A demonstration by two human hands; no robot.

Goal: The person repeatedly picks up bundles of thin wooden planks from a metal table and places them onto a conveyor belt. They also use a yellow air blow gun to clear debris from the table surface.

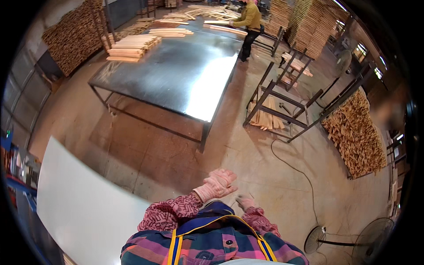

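Note:
My left hand, in a pale pink knit glove, is held in front of my body with its fingers stretched toward the right. Nothing shows in it. Just right of it and closer to me, my right hand wears a similar glove; its fingers show only in part, look loosely apart, and hold nothing that I can see. Both hands are over the floor, touching nothing visible. Patterned pink sleeves cover my forearms. Nearest to the left arm is a large pale, smooth surface.
Ahead stands a metal-topped table with stacked wooden strips at its far left. A person works at its far right side. Metal racks, a heap of wood pieces, a floor cable and a stand fan are to the right.

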